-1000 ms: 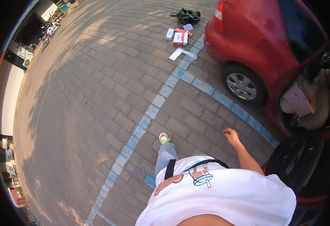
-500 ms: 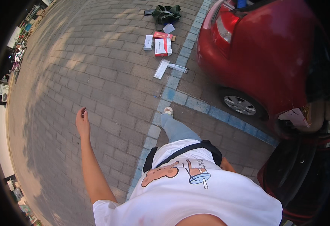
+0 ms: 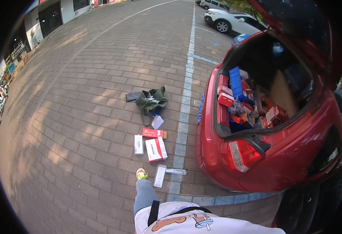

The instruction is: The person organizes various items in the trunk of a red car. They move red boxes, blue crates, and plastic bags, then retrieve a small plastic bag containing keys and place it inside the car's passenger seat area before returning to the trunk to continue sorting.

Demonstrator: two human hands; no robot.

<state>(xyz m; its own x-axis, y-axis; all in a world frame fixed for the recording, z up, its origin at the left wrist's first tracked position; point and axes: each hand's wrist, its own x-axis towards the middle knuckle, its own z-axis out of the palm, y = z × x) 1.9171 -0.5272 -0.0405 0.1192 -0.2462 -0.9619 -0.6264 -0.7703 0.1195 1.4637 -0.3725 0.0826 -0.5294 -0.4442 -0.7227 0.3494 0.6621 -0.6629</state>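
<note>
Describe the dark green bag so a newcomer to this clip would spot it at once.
Find the red car, open at the back, then cross the blue line leftward. On the paving there, the dark green bag lies beyond the red and white boxes; its soft, crumpled fabric sets it apart.

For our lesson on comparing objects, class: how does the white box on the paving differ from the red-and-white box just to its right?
Colour: the white box looks white nearly all over, while the red-and-white box has a red band and edge.
Shape: the white box is narrow; the red-and-white box is clearly wider.
Shared: both lie on the paving and carry dark print on top.
</note>
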